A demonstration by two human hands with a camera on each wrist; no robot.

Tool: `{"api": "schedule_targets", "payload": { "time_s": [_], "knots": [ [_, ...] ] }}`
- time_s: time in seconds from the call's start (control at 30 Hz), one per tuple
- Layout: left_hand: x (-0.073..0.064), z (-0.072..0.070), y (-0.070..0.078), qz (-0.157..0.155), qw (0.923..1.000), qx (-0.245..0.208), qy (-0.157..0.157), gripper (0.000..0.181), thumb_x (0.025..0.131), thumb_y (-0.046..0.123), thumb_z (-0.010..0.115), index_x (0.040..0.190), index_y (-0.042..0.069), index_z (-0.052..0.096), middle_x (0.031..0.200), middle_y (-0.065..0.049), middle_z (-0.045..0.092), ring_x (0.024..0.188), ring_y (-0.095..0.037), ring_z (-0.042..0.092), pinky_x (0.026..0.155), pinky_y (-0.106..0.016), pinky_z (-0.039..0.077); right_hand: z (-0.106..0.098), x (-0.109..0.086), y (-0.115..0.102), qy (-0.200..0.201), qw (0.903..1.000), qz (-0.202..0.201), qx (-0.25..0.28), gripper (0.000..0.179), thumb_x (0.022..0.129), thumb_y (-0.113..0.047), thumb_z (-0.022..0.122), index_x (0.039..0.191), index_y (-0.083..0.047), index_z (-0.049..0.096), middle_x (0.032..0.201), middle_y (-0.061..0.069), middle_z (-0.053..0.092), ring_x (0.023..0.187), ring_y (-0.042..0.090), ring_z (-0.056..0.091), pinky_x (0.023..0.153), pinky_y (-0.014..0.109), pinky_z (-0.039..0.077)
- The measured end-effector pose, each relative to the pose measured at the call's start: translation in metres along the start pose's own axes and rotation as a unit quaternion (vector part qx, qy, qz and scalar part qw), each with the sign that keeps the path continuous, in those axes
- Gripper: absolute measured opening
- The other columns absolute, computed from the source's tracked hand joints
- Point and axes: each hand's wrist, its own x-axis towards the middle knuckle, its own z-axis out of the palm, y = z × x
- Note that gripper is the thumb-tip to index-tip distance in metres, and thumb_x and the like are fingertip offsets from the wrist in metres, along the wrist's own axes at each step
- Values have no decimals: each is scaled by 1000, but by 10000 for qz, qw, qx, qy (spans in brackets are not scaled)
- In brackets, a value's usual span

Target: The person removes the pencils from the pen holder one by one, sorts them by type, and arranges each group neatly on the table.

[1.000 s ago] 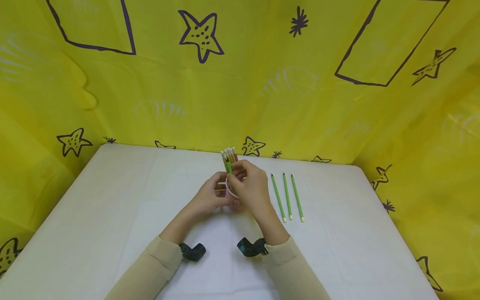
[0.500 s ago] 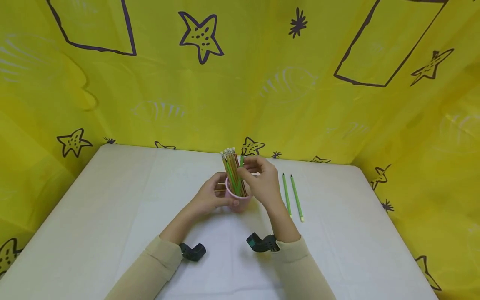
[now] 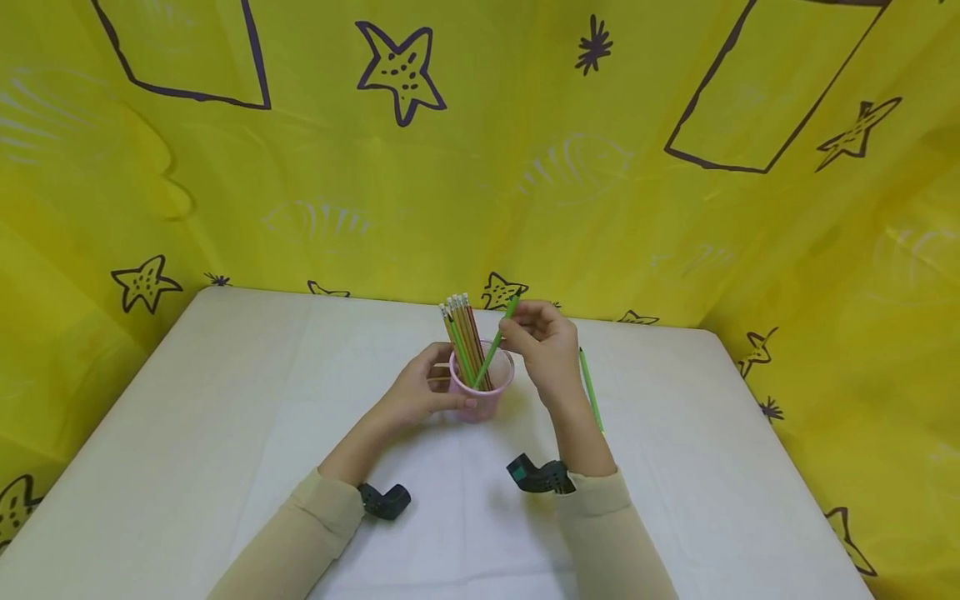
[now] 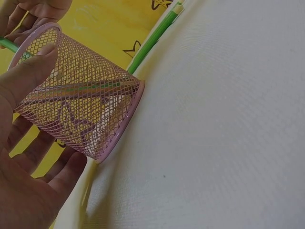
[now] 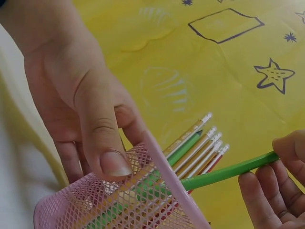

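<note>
My left hand [image 3: 416,390] grips a pink mesh pencil cup [image 3: 480,408] from its left side, thumb along the near wall. Several pencils [image 3: 465,337] with white erasers upward, mostly yellow and some red, lean in the cup toward the left. A green pencil [image 5: 183,152] stands among them, dark point up. Between thumb and fingers my right hand [image 3: 547,346] pinches another green pencil [image 3: 495,346] near its upper, pointed end. That pencil slants to the right, its lower part inside the cup. In the left wrist view the cup's mesh wall [image 4: 90,95] shows the pencils within.
Right of my right forearm a green pencil [image 3: 590,387] lies on the white-covered table [image 3: 697,467], point away from me. A yellow curtain [image 3: 480,167] with drawn starfish hangs along the table's back and sides. Each wrist wears a black camera mount [image 3: 386,502].
My right hand has moved right, away from the bunch, tilting its green pencil rightward. Its arm now covers pencils that showed on the table earlier. My left hand and the cup have stayed put.
</note>
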Motion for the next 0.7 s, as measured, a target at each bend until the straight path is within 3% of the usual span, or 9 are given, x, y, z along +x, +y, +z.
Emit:
{"api": "schedule_targets", "payload": {
  "time_s": [0.33, 0.7],
  "knots": [
    [0, 1, 1, -134, 9999, 56, 2, 82, 74, 16, 90, 142, 12, 45, 144, -11, 52, 128, -33, 56, 107, -45, 48, -10, 2, -1, 178, 9974, 87, 699, 19, 90, 3, 68, 107, 2, 60, 93, 5, 64, 82, 15, 66, 75, 36, 63],
    [2, 0, -1, -13, 10000, -50, -50, 82, 73, 12, 89, 142, 8, 45, 143, -15, 52, 129, -36, 54, 107, -46, 47, -18, 2, -12, 218, 9952, 126, 942, 14, 91, 1, 68, 102, -7, 62, 94, 3, 65, 84, 16, 66, 76, 36, 62]
  ]
}}
